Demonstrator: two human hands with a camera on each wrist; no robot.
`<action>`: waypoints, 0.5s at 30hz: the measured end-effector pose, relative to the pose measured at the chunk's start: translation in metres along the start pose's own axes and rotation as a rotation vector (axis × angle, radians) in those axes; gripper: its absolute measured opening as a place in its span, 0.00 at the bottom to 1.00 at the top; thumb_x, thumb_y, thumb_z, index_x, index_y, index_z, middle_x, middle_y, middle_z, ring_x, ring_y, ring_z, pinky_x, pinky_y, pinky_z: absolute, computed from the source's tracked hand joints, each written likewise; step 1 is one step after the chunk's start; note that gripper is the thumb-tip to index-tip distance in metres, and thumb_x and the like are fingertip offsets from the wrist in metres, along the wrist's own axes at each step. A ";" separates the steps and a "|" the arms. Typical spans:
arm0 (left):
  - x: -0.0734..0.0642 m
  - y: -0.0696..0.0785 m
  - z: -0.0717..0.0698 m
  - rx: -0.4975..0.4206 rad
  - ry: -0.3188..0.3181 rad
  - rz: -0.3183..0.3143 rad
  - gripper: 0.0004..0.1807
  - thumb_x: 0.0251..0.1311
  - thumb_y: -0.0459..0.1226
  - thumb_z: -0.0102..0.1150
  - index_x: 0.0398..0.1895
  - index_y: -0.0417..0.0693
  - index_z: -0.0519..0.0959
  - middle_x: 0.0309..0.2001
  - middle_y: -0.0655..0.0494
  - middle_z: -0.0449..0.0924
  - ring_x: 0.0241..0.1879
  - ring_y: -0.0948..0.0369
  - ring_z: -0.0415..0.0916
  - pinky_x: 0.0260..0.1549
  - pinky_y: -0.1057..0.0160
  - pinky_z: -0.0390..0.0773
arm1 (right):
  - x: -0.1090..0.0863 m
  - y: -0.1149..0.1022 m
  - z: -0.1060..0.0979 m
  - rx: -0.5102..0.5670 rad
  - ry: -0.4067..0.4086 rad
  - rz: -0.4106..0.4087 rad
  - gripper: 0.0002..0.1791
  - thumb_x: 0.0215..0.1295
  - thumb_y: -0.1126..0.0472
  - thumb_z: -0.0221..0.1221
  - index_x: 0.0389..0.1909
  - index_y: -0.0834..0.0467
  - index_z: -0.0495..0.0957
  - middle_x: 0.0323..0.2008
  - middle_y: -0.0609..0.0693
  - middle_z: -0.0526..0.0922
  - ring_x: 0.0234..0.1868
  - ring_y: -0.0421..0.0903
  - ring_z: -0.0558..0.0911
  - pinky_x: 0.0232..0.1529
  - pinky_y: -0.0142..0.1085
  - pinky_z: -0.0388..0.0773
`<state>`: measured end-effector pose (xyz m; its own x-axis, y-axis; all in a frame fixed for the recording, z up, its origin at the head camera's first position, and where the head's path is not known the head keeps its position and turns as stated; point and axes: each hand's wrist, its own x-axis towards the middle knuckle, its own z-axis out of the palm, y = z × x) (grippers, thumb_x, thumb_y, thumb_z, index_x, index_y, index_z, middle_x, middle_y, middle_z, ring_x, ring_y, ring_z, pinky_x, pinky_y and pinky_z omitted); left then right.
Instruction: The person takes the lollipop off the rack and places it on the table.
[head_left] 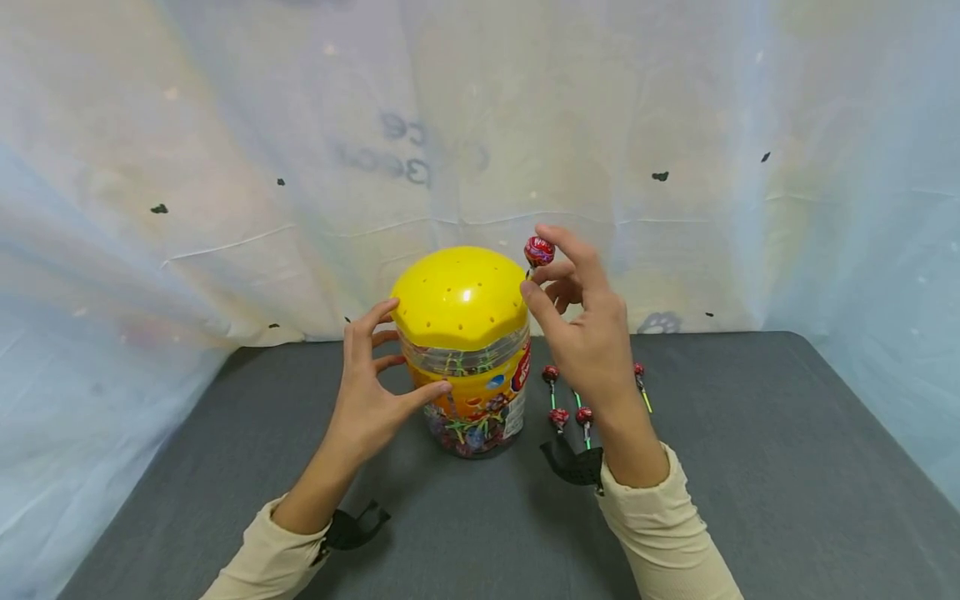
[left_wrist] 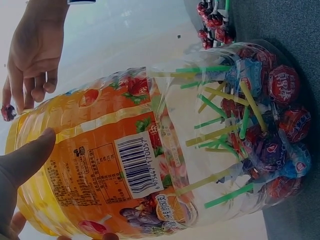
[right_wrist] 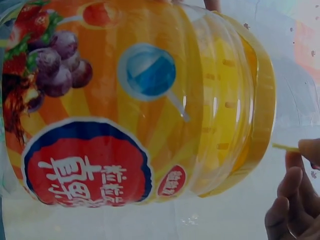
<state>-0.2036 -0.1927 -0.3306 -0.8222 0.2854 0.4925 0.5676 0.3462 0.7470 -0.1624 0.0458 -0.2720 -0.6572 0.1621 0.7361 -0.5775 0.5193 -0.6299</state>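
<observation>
A clear plastic candy jar (head_left: 474, 387) with an orange printed label and a domed yellow lid (head_left: 457, 296) stands on the table. My left hand (head_left: 367, 408) grips its left side, thumb across the front and fingers near the lid's edge. Beside the lid's right edge, my right hand (head_left: 588, 333) pinches a red-wrapped lollipop (head_left: 539, 251) with its head up. The right wrist view shows its yellow stick (right_wrist: 285, 147) close to the lid's rim. Small slots dot the lid. Through the clear wall, several wrapped lollipops (left_wrist: 267, 150) with green and yellow sticks lie at the jar's bottom.
Several red lollipops (head_left: 558, 419) lie on the dark grey table (head_left: 262, 450) right of the jar, partly behind my right forearm. One more lollipop (head_left: 639, 372) rests farther right. A pale patterned curtain (head_left: 480, 125) hangs behind the table and along both sides.
</observation>
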 end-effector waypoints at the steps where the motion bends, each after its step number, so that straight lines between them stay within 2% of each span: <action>1: 0.000 0.000 0.000 -0.002 -0.001 0.000 0.59 0.43 0.34 0.80 0.76 0.67 0.53 0.69 0.45 0.52 0.64 0.49 0.64 0.56 0.42 0.79 | 0.000 0.000 -0.001 -0.008 -0.012 0.004 0.30 0.68 0.63 0.61 0.69 0.47 0.67 0.40 0.54 0.82 0.32 0.44 0.76 0.36 0.29 0.74; 9: 0.000 0.000 -0.001 -0.004 -0.005 0.012 0.59 0.43 0.33 0.80 0.76 0.64 0.52 0.69 0.45 0.51 0.64 0.49 0.64 0.56 0.42 0.78 | -0.002 -0.001 -0.006 -0.044 -0.084 0.017 0.30 0.68 0.62 0.62 0.69 0.47 0.65 0.40 0.53 0.83 0.29 0.43 0.78 0.34 0.30 0.75; 15: 0.002 -0.002 -0.002 0.001 -0.007 0.015 0.59 0.44 0.33 0.80 0.76 0.65 0.52 0.69 0.44 0.51 0.64 0.49 0.64 0.56 0.42 0.78 | -0.004 -0.001 -0.009 -0.070 -0.097 0.050 0.31 0.67 0.62 0.63 0.68 0.45 0.65 0.40 0.51 0.84 0.27 0.42 0.76 0.32 0.32 0.73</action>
<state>-0.2064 -0.1940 -0.3300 -0.8131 0.2968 0.5007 0.5801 0.3424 0.7390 -0.1549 0.0527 -0.2720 -0.7304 0.1089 0.6743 -0.5095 0.5706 -0.6440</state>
